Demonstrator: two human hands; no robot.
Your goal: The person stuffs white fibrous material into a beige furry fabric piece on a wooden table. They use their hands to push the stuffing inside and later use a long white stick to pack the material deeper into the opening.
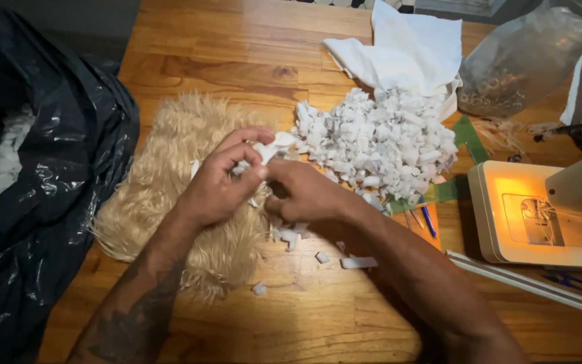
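Observation:
My left hand [220, 178] rests on a tan furry fabric piece [170, 168] and pinches a white foam chunk [274, 145] between thumb and fingers. My right hand [301, 192] meets it from the right, fingers closed against the same spot at the fur's edge. Whether the right hand holds foam of its own is hidden by the left hand. A large heap of white foam bits [378, 138] lies just behind the hands. Loose foam scraps [321, 257] lie on the wooden table [237, 54] in front of them.
A black plastic bag [42, 175] with foam inside fills the left. White cloth [405, 50] and a clear bag [527, 57] sit at the back right. A lit sewing machine base [540, 216], a white ruler [527, 286], blue scissors [570, 280] and a blue pen [428, 219] are on the right.

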